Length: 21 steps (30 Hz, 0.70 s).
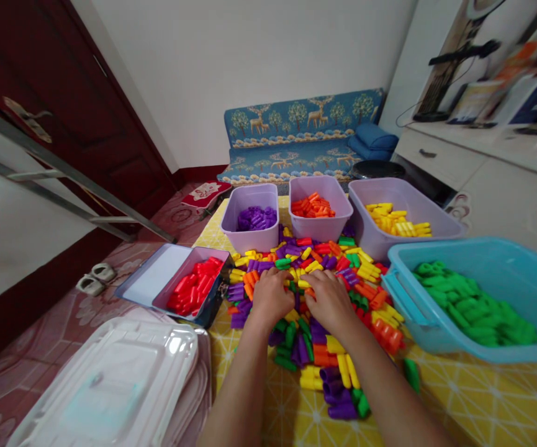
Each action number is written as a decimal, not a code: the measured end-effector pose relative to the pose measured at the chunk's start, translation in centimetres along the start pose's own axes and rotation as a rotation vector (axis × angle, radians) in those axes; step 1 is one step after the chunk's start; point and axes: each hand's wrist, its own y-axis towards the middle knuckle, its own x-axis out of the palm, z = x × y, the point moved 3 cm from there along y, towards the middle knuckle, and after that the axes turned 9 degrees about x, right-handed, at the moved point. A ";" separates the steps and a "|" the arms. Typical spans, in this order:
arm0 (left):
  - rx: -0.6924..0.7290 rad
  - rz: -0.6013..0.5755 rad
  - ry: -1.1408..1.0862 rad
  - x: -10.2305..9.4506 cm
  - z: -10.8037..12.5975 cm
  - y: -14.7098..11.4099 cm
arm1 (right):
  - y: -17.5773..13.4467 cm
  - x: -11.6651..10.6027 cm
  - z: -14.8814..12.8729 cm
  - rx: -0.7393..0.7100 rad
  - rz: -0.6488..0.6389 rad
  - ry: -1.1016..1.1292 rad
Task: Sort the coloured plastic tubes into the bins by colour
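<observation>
A mixed heap of plastic tube-shaped toy blocks [291, 341] in red, orange, yellow, green and purple spreads across the table's middle. My left hand [272, 297] reaches into it from the left, back of the hand up, fingers bent down among the pieces. Beside it, my right hand [328, 298] lies over the heap with thumb and forefinger apart, close to yellow blocks [313, 267]. Both hands touch the pile, a small gap between them. Some fingertips are hidden, and I see no block lifted in either hand.
Behind the heap stand lilac bins of purple [249, 241], orange [321, 230] and yellow [375, 242] blocks. A turquoise tub [408, 310] of green blocks is right; a lidded box [144, 279] of red ones is left. Stacked lids [156, 372] lie front left on the yellow cloth's edge.
</observation>
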 end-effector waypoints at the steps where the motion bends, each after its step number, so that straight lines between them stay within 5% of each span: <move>1: -0.018 0.002 0.014 0.0 0.2 0.0 | 0.0 0.0 0.0 0.007 0.005 -0.006; 8: -0.101 0.079 0.044 0.8 0.1 0.3 | 0.4 -1.2 0.2 0.054 0.142 0.241; 14: -0.109 0.246 -0.045 1.3 -0.8 0.2 | 0.7 -1.4 1.6 0.166 -0.145 0.701; 19: -0.071 0.309 -0.178 1.6 -1.2 0.3 | 0.8 -5.3 2.6 0.246 0.373 1.330; 21: -0.047 0.294 -0.193 1.8 -1.2 0.4 | 0.9 -5.7 3.1 0.219 0.437 1.468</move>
